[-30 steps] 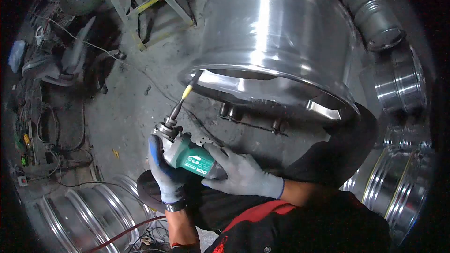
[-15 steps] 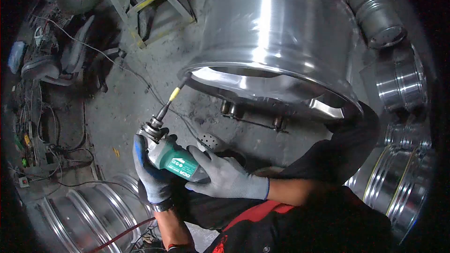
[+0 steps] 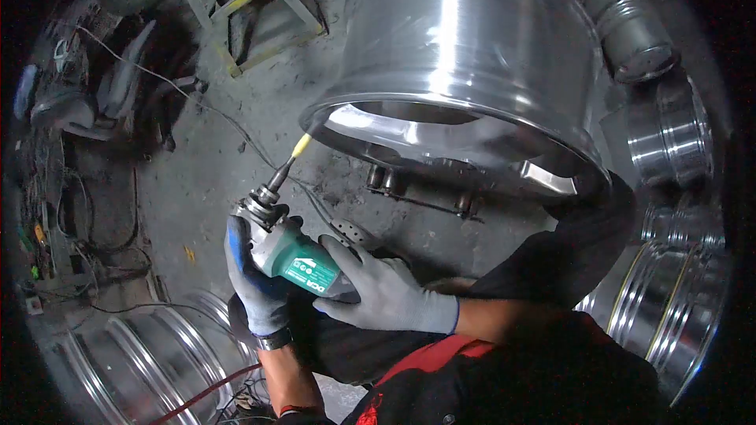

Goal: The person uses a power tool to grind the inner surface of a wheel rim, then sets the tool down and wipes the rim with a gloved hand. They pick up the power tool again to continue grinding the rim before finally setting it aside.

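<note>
Left hand point(image 3: 256, 279) and right hand point(image 3: 378, 287), both gloved, wrapped around green die grinder point(image 3: 303, 264); yellow bit point(image 3: 299, 144) touching polished wheel rim point(image 3: 465, 55), frame centre.

The wheel rim point(image 3: 465, 55) at twelve o'clock is glossy polished metal, the grinder point(image 3: 295, 256) body smooth green plastic, both gloves seemingly knitted cloth.

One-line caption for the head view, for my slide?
Gloved left hand and right hand grip a green grinder, its yellow bit at the lip of a polished wheel rim.
</note>
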Available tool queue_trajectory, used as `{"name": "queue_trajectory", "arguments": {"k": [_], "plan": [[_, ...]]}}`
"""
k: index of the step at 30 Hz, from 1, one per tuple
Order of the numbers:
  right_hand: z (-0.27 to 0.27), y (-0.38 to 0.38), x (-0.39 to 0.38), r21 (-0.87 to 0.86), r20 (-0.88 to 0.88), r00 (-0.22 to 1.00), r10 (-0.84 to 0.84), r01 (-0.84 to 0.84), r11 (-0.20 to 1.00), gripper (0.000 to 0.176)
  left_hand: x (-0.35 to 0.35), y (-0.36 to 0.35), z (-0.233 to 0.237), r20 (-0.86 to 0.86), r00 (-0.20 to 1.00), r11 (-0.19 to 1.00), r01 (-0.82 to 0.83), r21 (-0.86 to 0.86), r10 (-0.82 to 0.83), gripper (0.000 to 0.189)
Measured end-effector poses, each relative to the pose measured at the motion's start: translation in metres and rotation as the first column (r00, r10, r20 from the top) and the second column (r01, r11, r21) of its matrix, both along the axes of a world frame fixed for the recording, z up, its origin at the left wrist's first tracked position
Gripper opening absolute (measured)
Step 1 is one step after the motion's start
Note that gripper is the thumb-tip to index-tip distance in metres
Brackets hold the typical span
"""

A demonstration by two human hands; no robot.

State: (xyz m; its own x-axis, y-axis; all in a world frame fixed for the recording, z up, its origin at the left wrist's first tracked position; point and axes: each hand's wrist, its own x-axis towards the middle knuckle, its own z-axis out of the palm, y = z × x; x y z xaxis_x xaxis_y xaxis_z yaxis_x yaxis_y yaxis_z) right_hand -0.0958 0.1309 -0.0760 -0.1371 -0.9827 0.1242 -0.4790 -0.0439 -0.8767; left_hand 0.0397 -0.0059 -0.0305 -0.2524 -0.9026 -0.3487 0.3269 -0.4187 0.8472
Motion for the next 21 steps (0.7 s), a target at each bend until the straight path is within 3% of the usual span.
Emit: {"name": "queue_trajectory", "arguments": {"k": [3,6,9,14,16,21], "plan": [[0.001,-0.004,0.001,0.012,0.017,1.000,0.018,-0.018,1.000,0.095,0.005,-0.004,0.000,-0.030,0.997,0.998,0.066,0.005,-0.066,0.059],[0.002,-0.007,0.001,0.037,0.040,0.998,0.038,-0.039,0.999,0.095,-0.002,-0.002,0.007,0.035,0.999,0.999,0.021,-0.025,-0.020,0.058],[-0.002,-0.006,0.004,0.037,0.052,0.999,0.014,-0.016,0.999,0.097,-0.013,-0.005,0.014,-0.060,0.998,0.997,-0.004,0.081,0.009,0.055],[-0.001,-0.008,0.002,0.044,0.030,0.999,-0.019,0.017,0.999,0.099,-0.013,-0.010,0.009,0.028,0.999,0.999,0.017,0.034,-0.018,0.052],[-0.007,-0.009,0.003,-0.055,0.048,0.999,-0.012,0.015,0.998,0.101,-0.015,-0.006,0.012,0.014,1.000,1.000,0.010,0.007,-0.010,0.052],[0.001,-0.011,0.002,0.016,0.030,0.999,0.037,-0.037,0.999,0.101,-0.012,-0.004,0.013,-0.028,1.000,1.000,-0.001,0.030,0.002,0.052]]}}
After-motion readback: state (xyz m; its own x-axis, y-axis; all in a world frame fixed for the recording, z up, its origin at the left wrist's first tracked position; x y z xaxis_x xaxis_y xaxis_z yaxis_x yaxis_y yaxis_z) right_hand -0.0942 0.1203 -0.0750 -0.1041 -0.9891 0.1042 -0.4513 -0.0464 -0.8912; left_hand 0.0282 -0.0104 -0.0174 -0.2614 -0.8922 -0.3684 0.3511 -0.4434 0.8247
